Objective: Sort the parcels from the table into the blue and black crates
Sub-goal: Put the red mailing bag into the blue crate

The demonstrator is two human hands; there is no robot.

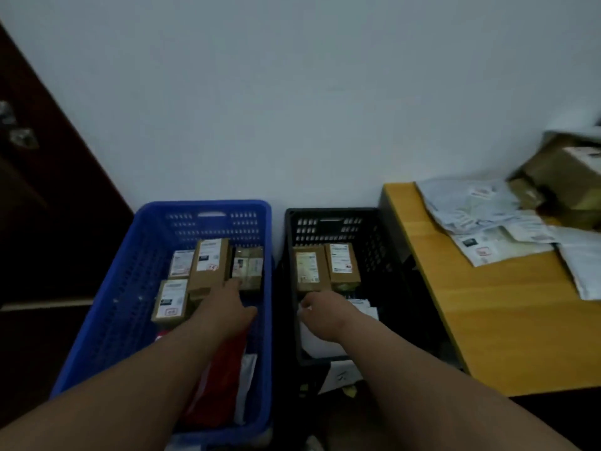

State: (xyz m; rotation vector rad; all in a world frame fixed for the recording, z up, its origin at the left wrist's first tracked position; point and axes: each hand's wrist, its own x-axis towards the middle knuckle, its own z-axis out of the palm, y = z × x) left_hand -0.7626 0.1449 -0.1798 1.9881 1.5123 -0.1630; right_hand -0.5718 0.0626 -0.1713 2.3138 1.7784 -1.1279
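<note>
L hand (227,297) reaches into blue crate (130,262), fingertips at cardboard boxes (208,265), grip unclear. R hand (320,307) in black crate (367,236), fingers hidden, can't tell grasp.

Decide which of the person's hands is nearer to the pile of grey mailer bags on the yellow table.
Right. The right hand reaches into the black crate beside the yellow table, left of the grey mailer bags. The left hand is farther away, inside the blue crate.

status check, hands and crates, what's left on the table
Left hand in blue crate, touching boxes. Right hand in black crate, grip unclear. Mailers on table unsorted.
</note>
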